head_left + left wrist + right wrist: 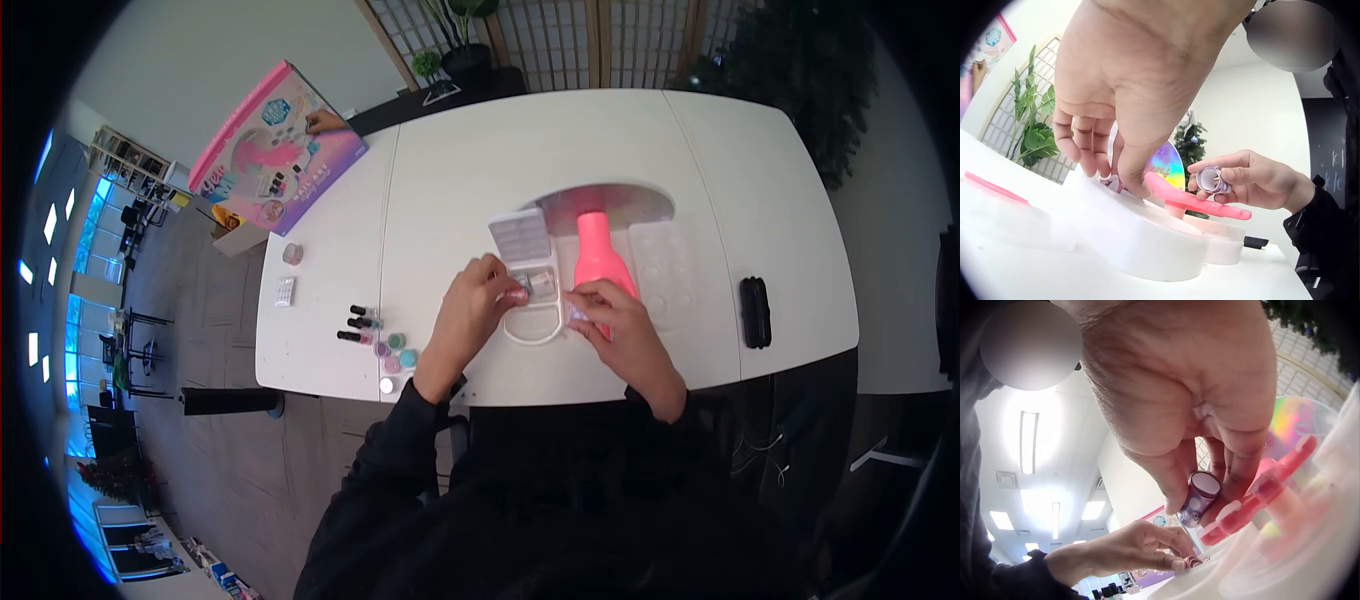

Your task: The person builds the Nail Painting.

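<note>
At left on desk (450,140): box (262,160); then bottles (357,325) beside small jars (396,342). Pinched in left hand (472,305), at tray (1154,250) compartments: pink item (519,295). Next: pink model hand (595,250), before disc (640,205). Pinched in right hand (626,325), just beside model hand: purple container (1192,511). At far right on desk: black case (756,312).

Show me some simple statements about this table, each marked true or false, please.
1. The right hand holds a purple item. True.
2. The bottles are nearer the left hand than the right. True.
3. The left hand is empty. False: it pinches a small pink item.
4. The box stands at the table's right end. False: the box is at the left end.
5. The black case lies right of the pink model hand. True.
</note>
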A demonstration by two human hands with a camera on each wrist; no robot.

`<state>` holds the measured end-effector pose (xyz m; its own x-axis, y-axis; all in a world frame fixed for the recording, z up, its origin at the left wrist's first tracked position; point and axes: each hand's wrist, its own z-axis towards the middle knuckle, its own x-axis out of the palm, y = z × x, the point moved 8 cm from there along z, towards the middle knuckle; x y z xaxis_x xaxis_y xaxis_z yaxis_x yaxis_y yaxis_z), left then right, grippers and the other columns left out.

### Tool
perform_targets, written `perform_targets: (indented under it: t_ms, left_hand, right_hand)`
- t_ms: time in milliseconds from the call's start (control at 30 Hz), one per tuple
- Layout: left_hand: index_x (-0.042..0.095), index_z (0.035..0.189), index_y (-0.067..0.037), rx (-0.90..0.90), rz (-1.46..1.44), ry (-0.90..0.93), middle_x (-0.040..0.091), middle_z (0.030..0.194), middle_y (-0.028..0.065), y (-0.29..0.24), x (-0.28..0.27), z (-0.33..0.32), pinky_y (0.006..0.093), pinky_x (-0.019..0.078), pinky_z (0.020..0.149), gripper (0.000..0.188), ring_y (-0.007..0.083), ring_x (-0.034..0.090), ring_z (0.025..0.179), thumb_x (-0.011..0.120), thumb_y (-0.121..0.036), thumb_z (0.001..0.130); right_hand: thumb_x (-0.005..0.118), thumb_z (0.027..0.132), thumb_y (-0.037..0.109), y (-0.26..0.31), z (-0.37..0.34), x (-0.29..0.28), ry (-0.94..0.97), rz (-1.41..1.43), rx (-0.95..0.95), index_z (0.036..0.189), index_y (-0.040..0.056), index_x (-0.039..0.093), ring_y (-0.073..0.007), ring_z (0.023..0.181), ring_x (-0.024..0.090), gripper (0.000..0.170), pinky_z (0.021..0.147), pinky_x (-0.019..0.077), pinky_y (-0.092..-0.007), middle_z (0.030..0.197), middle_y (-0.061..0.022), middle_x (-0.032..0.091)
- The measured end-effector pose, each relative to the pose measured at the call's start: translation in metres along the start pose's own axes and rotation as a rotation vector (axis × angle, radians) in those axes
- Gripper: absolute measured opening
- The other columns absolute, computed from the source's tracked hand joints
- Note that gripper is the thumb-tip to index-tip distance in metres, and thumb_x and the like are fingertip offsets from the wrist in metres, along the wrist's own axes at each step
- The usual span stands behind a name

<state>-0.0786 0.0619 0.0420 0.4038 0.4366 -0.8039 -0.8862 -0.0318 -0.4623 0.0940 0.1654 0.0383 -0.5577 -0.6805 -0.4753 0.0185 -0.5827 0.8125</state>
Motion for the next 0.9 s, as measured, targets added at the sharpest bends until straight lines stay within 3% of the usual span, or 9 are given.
perform_targets:
  t_ms: [167, 367, 500, 567, 600, 667, 700, 800, 900]
  left_hand:
    - [0.078, 0.091, -0.004, -0.065, 0.037, 0.002, 0.075, 0.096, 0.0088, 0.0, 0.002, 0.002, 0.0449, 0.0539, 0.08, 0.013, 0.032, 0.068, 0.093, 0.085, -0.004, 0.081]
    - [0.08, 0.102, -0.007, -0.023, 0.105, -0.045, 0.071, 0.1, 0.0044, 0.003, 0.008, -0.004, 0.0443, 0.0518, 0.077, 0.022, 0.0298, 0.067, 0.092, 0.086, -0.006, 0.082]
    - [0.081, 0.105, -0.006, 0.014, 0.177, -0.038, 0.069, 0.103, 0.0054, -0.013, -0.002, -0.004, 0.0433, 0.0524, 0.076, 0.023, 0.0294, 0.066, 0.09, 0.086, -0.005, 0.082]
    - [0.08, 0.112, -0.004, -0.056, -0.121, -0.074, 0.071, 0.11, 0.0084, -0.012, -0.012, -0.002, 0.0392, 0.0565, 0.078, 0.028, 0.0271, 0.069, 0.094, 0.086, -0.004, 0.085]
    - [0.08, 0.112, -0.004, -0.054, -0.119, -0.08, 0.071, 0.11, 0.0084, -0.018, -0.017, -0.001, 0.0392, 0.0565, 0.078, 0.028, 0.0271, 0.069, 0.094, 0.086, -0.004, 0.085]
    - [0.076, 0.125, -0.002, -0.12, -0.473, 0.11, 0.072, 0.117, 0.0109, -0.039, -0.012, -0.001, 0.0349, 0.06, 0.079, 0.038, 0.0244, 0.072, 0.098, 0.086, -0.003, 0.088]
    - [0.07, 0.134, 0.0, -0.065, -0.521, 0.138, 0.073, 0.121, 0.014, -0.047, -0.007, -0.003, 0.036, 0.0632, 0.082, 0.046, 0.0263, 0.076, 0.098, 0.084, -0.005, 0.09]
    - [0.07, 0.134, 0.001, -0.183, -0.636, 0.14, 0.074, 0.122, 0.0147, -0.045, 0.009, -0.008, 0.0357, 0.0653, 0.088, 0.046, 0.0284, 0.077, 0.104, 0.084, -0.004, 0.091]
    - [0.072, 0.131, 0.001, -0.176, -0.562, 0.158, 0.074, 0.126, 0.0141, -0.032, 0.014, -0.01, 0.0357, 0.0651, 0.092, 0.041, 0.0269, 0.077, 0.107, 0.083, -0.002, 0.092]
  right_hand:
    - [0.077, 0.095, 0.0, 0.005, -0.003, 0.001, 0.034, -0.004, 0.015, 0.13, -0.0015, 0.073, -0.0297, 0.103, 0.071, 0.036, 0.09, 0.0604, -0.0405, 0.123, -0.012, 0.065]
    - [0.074, 0.096, -0.003, 0.012, -0.005, 0.0, 0.006, -0.05, -0.02, 0.135, -0.0004, 0.07, -0.0297, 0.105, 0.069, 0.039, 0.091, 0.0598, -0.0406, 0.124, -0.0126, 0.061]
    - [0.078, 0.088, -0.007, 0.016, -0.004, -0.001, 0.006, -0.018, 0.037, 0.138, 0.0013, 0.071, -0.0296, 0.106, 0.069, 0.051, 0.094, 0.0582, -0.0386, 0.119, -0.0121, 0.064]
    - [0.08, 0.086, -0.008, 0.018, -0.002, -0.003, -0.002, -0.034, 0.036, 0.138, 0.0015, 0.071, -0.0302, 0.105, 0.069, 0.053, 0.093, 0.0583, -0.0389, 0.117, -0.0119, 0.065]
    - [0.08, 0.087, -0.007, 0.021, -0.001, -0.003, -0.022, -0.059, -0.023, 0.138, 0.0021, 0.07, -0.0286, 0.104, 0.069, 0.054, 0.089, 0.058, -0.04, 0.116, -0.0107, 0.065]
    - [0.081, 0.087, -0.006, 0.025, 0.0, -0.002, -0.04, -0.084, -0.088, 0.139, 0.0027, 0.07, -0.0271, 0.102, 0.069, 0.054, 0.085, 0.0577, -0.0411, 0.115, -0.0095, 0.065]
    - [0.082, 0.085, -0.006, 0.027, 0.001, -0.001, -0.059, -0.096, -0.112, 0.14, 0.0023, 0.069, -0.0278, 0.103, 0.069, 0.058, 0.087, 0.0579, -0.0412, 0.118, -0.0097, 0.065]
    - [0.085, 0.081, -0.006, 0.019, -0.002, 0.01, -0.12, -0.002, -0.078, 0.142, 0.0013, 0.067, -0.0295, 0.107, 0.069, 0.063, 0.091, 0.0582, -0.0417, 0.124, -0.0102, 0.064]
    - [0.086, 0.079, -0.005, 0.017, -0.004, 0.006, -0.169, 0.076, -0.014, 0.142, 0.001, 0.066, -0.0311, 0.111, 0.069, 0.066, 0.095, 0.0586, -0.0423, 0.128, -0.0108, 0.063]
